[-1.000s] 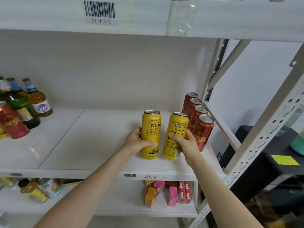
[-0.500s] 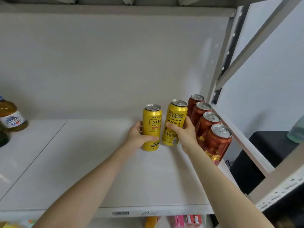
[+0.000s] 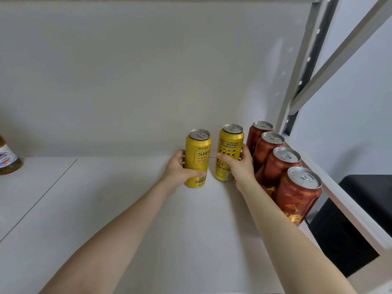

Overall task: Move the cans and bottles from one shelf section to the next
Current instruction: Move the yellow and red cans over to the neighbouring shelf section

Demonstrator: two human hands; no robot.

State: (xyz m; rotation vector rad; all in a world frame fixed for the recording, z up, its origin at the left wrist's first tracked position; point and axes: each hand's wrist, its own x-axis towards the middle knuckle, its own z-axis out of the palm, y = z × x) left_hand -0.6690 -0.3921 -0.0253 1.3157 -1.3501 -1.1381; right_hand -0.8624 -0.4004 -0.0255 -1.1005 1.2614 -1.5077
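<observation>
Two tall yellow cans stand upright deep on the white shelf (image 3: 127,209), close to the back wall. My left hand (image 3: 180,170) wraps the left yellow can (image 3: 199,153). My right hand (image 3: 239,166) grips the right yellow can (image 3: 230,143), which stands just left of a row of red cans (image 3: 282,166). That row of several red cans runs front to back along the shelf's right edge; the nearest red can (image 3: 297,196) is the largest in view.
An amber glass bottle (image 3: 7,160) with a white and blue label peeks in at the far left, in the neighbouring shelf section. A seam (image 3: 42,198) divides the two sections. Grey metal uprights and a diagonal brace (image 3: 307,71) stand on the right, with a black object (image 3: 364,209) beyond.
Both hands have carried the yellow cans from the shelf's front edge to the back, beside the red row. The right can, tilted earlier, now stands upright. My view has moved closer.
</observation>
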